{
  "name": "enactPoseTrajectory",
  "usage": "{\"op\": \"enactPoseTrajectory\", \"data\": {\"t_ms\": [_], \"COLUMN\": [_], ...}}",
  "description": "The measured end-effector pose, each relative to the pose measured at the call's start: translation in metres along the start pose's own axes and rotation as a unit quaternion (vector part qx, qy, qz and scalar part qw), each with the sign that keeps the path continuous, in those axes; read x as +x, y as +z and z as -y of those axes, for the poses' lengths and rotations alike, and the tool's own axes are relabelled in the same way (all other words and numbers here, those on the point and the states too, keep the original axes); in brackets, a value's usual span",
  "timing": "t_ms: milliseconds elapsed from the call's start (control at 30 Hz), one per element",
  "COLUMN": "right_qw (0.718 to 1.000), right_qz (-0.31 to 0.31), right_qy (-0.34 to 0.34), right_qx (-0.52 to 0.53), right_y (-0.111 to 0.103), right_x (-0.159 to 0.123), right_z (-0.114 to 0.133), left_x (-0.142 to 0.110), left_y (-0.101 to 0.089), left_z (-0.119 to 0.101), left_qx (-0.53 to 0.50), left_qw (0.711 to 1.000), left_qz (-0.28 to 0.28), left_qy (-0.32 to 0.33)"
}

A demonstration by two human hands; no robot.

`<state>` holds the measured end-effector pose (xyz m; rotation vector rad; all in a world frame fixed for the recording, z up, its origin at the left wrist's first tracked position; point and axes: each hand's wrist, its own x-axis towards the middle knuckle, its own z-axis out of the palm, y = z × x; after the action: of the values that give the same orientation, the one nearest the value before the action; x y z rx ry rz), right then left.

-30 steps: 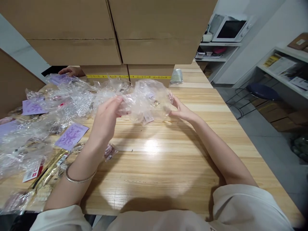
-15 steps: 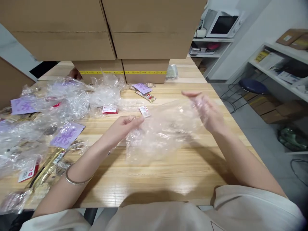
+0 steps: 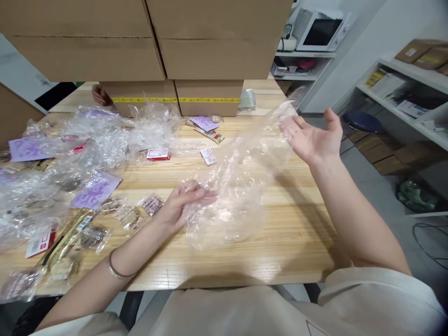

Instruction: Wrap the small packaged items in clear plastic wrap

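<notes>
A clear plastic wrap (image 3: 245, 172) is stretched above the table (image 3: 280, 261), on the near side of the box stack (image 3: 210, 58) and toward the stack's right end. Its long axis slants: the lower end lies nearest the person, and the other rises away to the right, its tip pointing past the stack's right edge. The left hand (image 3: 185, 203), in front of the stack's middle, has thumb and fingers closed on the wrap's lower left edge. The right hand (image 3: 311, 140), beyond the stack's right edge, is spread open, palm up, the thumb standing well apart while the fingertips touch the raised end. The two hands are well apart. Just before the stack lie a purple card (image 3: 205, 123), a gold packet (image 3: 216, 136) and, nearer the person, a white card (image 3: 208, 157). A crumpled plastic heap (image 3: 115, 140) spreads before the stack's left half; another person's hand (image 3: 100, 94) shows beside the stack's lower left edge.
</notes>
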<state>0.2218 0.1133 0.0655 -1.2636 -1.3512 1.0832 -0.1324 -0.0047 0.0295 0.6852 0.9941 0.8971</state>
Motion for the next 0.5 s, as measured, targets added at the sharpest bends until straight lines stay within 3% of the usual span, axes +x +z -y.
{"op": "enactPoseTrajectory", "data": {"t_ms": [67, 133, 167, 233, 333, 433, 500], "right_qw": [0.997, 0.977, 0.964, 0.952, 0.950, 0.925, 0.922], "right_qz": [0.057, 0.152, 0.203, 0.266, 0.299, 0.322, 0.327], "right_qy": [0.057, 0.138, 0.157, 0.133, 0.089, 0.154, 0.184], "right_qx": [-0.004, -0.050, -0.069, -0.077, 0.024, 0.126, 0.088], "right_y": [0.011, 0.026, 0.035, 0.056, 0.085, 0.103, 0.105], "right_x": [-0.007, -0.021, -0.030, -0.045, -0.062, -0.069, -0.070], "right_z": [-0.020, -0.035, -0.041, -0.047, -0.047, -0.036, -0.026], "left_x": [0.005, 0.012, 0.015, 0.021, 0.023, 0.021, 0.019], "left_y": [0.002, 0.003, 0.002, 0.000, -0.003, -0.005, -0.007], "left_z": [0.009, 0.017, 0.020, 0.026, 0.032, 0.033, 0.029], "left_qx": [-0.035, -0.051, -0.048, -0.010, 0.108, 0.224, 0.244], "left_qw": [0.998, 0.996, 0.996, 0.997, 0.987, 0.953, 0.942], "left_qz": [-0.047, -0.073, -0.074, -0.055, -0.014, 0.000, -0.004], "left_qy": [-0.003, 0.005, 0.017, 0.053, 0.121, 0.204, 0.231]}}
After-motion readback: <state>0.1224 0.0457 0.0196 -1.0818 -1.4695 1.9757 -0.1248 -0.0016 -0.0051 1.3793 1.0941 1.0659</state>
